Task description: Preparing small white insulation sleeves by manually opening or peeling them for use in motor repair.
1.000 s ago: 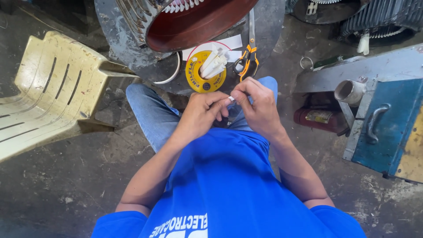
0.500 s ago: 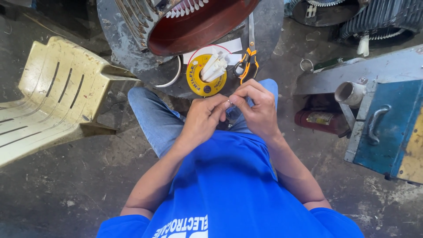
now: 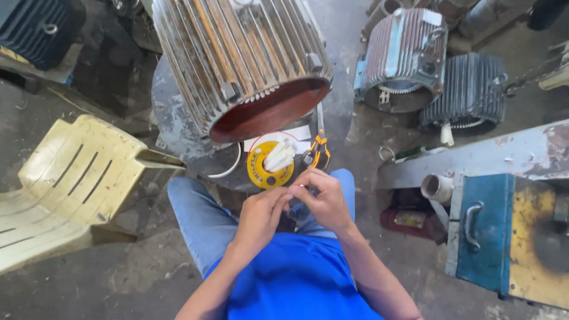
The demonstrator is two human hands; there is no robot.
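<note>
A: While the person sits over the knees in blue jeans, what do the two hands have between them?

B: The left hand (image 3: 259, 214) and the right hand (image 3: 323, 198) meet fingertip to fingertip, just in front of the blue shirt (image 3: 296, 278). Both are pinched on a small thing (image 3: 291, 194), pale and very thin; it is too small to say if it is a sleeve, a strip or a wire end.

A: So neither hand is loose?

B: No, both are closed on it in a fine pinch, thumbs against the first fingers.

A: How would such a piece handle, in your opinion?

B: I judge it very light and soft, easy to bend and easy to drop. It should be taken near its end with the fingertips only, not with the whole palm, and without hard squeezing.

A: What lies about the hands?

B: Just beyond them a yellow round spool (image 3: 269, 166) rests on a grey round plate (image 3: 172, 118), with some white tube pieces (image 3: 278, 157) upon it. Orange-handled scissors (image 3: 320, 151) lie beside it, near the right hand. Behind stands a big ribbed motor housing (image 3: 237, 59), tilted, its inside reddish. At the left is a pale plastic chair (image 3: 71, 184), at the right a blue metal box (image 3: 498, 231) with a handle
</note>
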